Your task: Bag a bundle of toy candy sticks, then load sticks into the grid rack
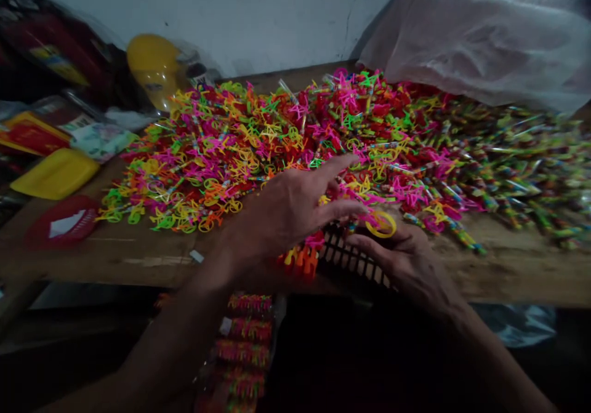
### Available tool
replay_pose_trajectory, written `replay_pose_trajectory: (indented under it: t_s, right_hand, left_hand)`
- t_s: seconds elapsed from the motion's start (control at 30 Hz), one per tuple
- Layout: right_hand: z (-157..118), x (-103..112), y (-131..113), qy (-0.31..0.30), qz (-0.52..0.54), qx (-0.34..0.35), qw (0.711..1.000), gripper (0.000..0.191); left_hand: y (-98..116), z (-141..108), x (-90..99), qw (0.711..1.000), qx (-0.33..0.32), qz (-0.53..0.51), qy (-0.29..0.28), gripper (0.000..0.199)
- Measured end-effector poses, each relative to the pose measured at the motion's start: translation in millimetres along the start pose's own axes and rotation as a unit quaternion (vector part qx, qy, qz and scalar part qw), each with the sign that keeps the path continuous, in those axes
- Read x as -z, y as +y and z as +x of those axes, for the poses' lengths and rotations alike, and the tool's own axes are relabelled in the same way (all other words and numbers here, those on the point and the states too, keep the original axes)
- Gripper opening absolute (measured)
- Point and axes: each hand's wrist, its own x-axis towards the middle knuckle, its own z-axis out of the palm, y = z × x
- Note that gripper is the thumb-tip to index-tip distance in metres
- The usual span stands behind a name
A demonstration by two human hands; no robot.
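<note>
My right hand (406,256) is closed, thumb against fingers, around a small plastic toy with a yellow ring (381,224) and a pink part. Just left of it, my left hand (290,207) reaches over the pile with index finger and thumb stretched apart; its other fingers are partly hidden. The left thumb tip lies close to the toy. Below both hands a black slotted rack (353,259) sits at the table's front edge. Orange and yellow toy pieces (302,259) stand at its left end. Behind spreads a heap of bright plastic toys (258,142).
Toy-filled tubes (517,173) continue the heap rightward on the wooden table (152,256). A large translucent plastic bag (484,31) stands behind. At left are a yellow scoop (58,173), a red oval piece (64,221) and a yellow container (154,68). Packed rows of toys (242,351) lie below the edge.
</note>
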Motion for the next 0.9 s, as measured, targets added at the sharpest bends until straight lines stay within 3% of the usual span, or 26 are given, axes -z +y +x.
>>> replay_pose_trajectory:
  t_s: [0.1,0.13,0.3,0.37,0.5,0.77,0.9]
  right_hand:
    - [1.7,-6.9,23.5,0.081,-0.123,0.027,0.989,0.013]
    - [2.3,-10.4,30.4,0.099,-0.16,0.039,0.981,0.011]
    - [13.4,-31.7,41.6,0.116,-0.213,0.079,0.967,0.011]
    - [20.1,-38.1,40.9,0.103,-0.198,0.067,0.972,0.014]
    - [26.6,-45.0,43.5,0.086,-0.169,0.042,0.981,0.014]
    - [24.0,-52.1,49.7,0.108,-0.235,0.089,0.962,0.009]
    - [24.9,-52.3,50.5,0.101,-0.222,0.099,0.965,0.011]
  left_hand:
    - [-8.9,-2.2,-4.8,0.995,0.022,-0.021,0.096,0.038]
    - [-12.4,-4.0,-10.4,0.994,0.024,-0.015,0.105,0.036]
    - [-30.8,-13.2,-49.4,0.999,0.002,0.051,0.013,0.033]
    - [-35.2,-14.3,-57.4,0.999,0.009,0.049,0.012,0.034]
    - [-36.4,-12.8,-58.3,0.999,0.015,0.031,0.017,0.036]
    - [-33.3,-15.0,-54.6,0.999,0.027,0.03,0.022,0.034]
    - [-27.2,-11.4,-43.6,0.998,0.026,0.053,-0.014,0.033]
